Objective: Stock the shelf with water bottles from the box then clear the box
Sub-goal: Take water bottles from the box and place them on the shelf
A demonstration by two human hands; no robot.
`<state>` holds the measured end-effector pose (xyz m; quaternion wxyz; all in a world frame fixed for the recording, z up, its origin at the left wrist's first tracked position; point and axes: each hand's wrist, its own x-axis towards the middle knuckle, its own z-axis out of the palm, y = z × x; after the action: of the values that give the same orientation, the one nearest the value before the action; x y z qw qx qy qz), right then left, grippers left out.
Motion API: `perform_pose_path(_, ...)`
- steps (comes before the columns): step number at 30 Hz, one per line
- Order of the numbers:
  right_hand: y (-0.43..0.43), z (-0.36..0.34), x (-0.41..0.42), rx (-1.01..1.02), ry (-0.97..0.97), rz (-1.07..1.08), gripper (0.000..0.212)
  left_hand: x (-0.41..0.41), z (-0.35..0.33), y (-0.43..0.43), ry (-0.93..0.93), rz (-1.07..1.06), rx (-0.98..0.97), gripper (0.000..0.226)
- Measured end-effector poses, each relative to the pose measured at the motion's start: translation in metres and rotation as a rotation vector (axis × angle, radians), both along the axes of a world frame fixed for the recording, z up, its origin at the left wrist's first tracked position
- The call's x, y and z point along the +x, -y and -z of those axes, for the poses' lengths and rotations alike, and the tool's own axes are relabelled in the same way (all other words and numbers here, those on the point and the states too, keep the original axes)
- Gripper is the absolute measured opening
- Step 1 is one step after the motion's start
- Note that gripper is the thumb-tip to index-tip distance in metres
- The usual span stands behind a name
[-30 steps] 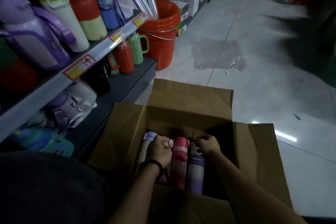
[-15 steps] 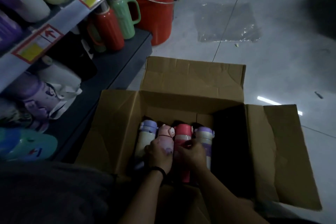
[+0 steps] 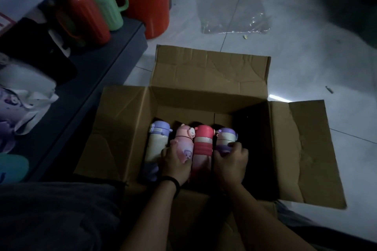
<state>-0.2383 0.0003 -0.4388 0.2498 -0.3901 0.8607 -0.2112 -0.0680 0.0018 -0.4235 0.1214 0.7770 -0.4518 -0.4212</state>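
An open cardboard box (image 3: 210, 73) sits on the floor beside the dark bottom shelf (image 3: 98, 63). Several bottles lie side by side in its left half: a white one with a purple cap (image 3: 156, 140), a pink one with a pig face (image 3: 183, 138), a red one (image 3: 203, 144) and a purple one (image 3: 224, 135). My left hand (image 3: 175, 164) grips the pink bottle's body. My right hand (image 3: 229, 162) wraps around the purple bottle. The box's right half is dark and looks bare.
On the shelf stand a red flask (image 3: 87, 18), a green flask (image 3: 104, 0) and a black item (image 3: 36, 47). An orange bucket (image 3: 149, 0) stands past the shelf end. A clear plastic sheet (image 3: 230, 10) lies on the tiled floor. Purple and white goods (image 3: 18, 108) fill the shelf's left.
The view has tilted down toward the box. My right hand has moved from the red bottle onto the purple one at the right. My left hand stays on the pink bottle.
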Motion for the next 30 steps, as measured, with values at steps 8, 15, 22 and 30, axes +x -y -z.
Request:
perform_pose_path(8, -0.007, 0.030, -0.039, 0.276, 0.381, 0.072, 0.077, -0.006, 0.002, -0.008, -0.022, -0.134, -0.112, 0.068)
perform_pose_path(15, 0.001, 0.031, -0.042, 0.210, 0.455, 0.057, 0.052, -0.008, -0.011, -0.018, 0.048, -0.007, -0.228, 0.048)
perform_pose_path(22, 0.035, -0.029, -0.044, -0.021, 0.565, -0.225, 0.048, 0.005, -0.047, -0.004, -0.041, 0.081, -0.257, 0.039)
perform_pose_path(30, 0.093, -0.117, 0.027, -0.232, 0.843, -0.609, 0.051, 0.056, -0.148, 0.087, -0.108, 0.254, -0.171, 0.087)
